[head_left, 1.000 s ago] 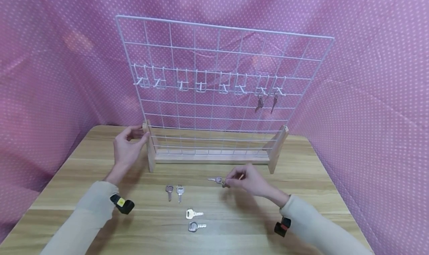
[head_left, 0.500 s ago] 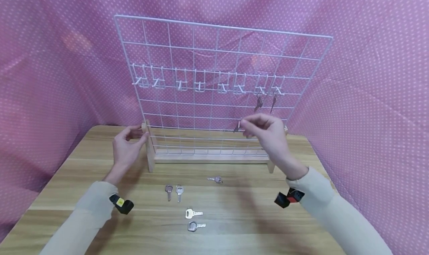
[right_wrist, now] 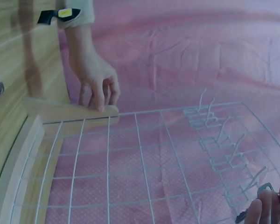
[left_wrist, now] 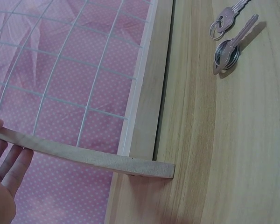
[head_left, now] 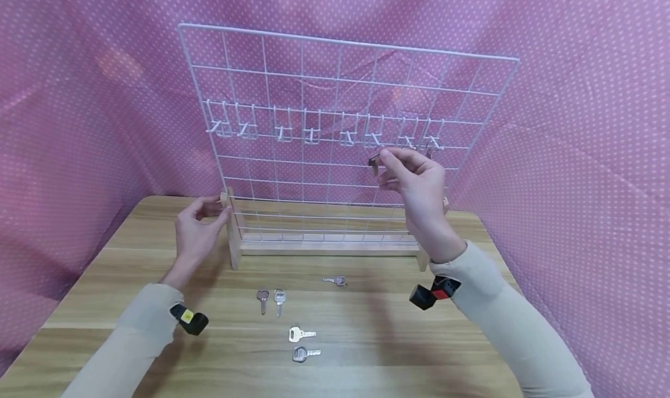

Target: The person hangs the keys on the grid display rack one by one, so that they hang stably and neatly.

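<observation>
My right hand (head_left: 421,188) pinches a key (head_left: 373,163) by its ring end, just below the row of white wire hooks (head_left: 374,139). In the right wrist view, the fingers (right_wrist: 266,210) and the dark key lie close to a hook at the lower right. My left hand (head_left: 198,229) holds the top of the wooden side leg (head_left: 233,235) of the white grid rack (head_left: 330,166), thumb on one side and fingers on the other. In the left wrist view this leg (left_wrist: 93,158) runs between thumb and fingers. Keys hanging from the rightmost hooks are mostly hidden behind my right hand.
On the wooden table (head_left: 183,357) lie several loose keys: two upright ones (head_left: 280,301) left, a brass one (head_left: 302,334) and a silver one (head_left: 306,354) in front, another key (head_left: 336,280) nearer the rack. Pink dotted cloth (head_left: 576,153) surrounds the table.
My right hand has lifted a key off the table and raised it to just under the hooks, drifting slightly left lately. My left hand stays on the wooden leg.
</observation>
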A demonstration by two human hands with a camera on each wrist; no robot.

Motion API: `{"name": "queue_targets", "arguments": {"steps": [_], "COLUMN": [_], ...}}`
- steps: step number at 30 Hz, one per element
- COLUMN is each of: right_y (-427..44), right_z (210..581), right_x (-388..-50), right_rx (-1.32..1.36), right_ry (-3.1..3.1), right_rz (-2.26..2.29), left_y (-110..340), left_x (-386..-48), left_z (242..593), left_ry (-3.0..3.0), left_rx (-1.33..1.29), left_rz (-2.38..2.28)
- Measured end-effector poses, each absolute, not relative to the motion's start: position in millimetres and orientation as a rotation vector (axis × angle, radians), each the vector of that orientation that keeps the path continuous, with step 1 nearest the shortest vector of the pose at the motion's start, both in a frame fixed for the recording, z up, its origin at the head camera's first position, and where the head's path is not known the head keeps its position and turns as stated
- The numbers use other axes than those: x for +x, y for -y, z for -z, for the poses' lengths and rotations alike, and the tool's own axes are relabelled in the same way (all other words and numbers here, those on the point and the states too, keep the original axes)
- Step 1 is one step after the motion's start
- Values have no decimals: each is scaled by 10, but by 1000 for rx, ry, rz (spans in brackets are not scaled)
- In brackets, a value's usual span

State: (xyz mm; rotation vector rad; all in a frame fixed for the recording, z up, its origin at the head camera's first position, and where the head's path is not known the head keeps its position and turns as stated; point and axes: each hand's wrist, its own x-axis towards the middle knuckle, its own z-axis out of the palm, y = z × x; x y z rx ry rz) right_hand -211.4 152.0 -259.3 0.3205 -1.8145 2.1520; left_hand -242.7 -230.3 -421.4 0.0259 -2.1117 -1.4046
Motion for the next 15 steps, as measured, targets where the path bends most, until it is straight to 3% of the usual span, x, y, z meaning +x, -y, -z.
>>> {"name": "queue_targets", "arguments": {"steps": [15], "right_y": [-1503], "right_z": [2714], "right_x": [-2255], "right_rx": [227], "right_ry": [1814], "right_rz": [-2188], "left_y": [2300], "left_x": [-2436], "left_z": [4231], "left_ry": [2104], "left_rx": [11], "left_rz": [1406]}}
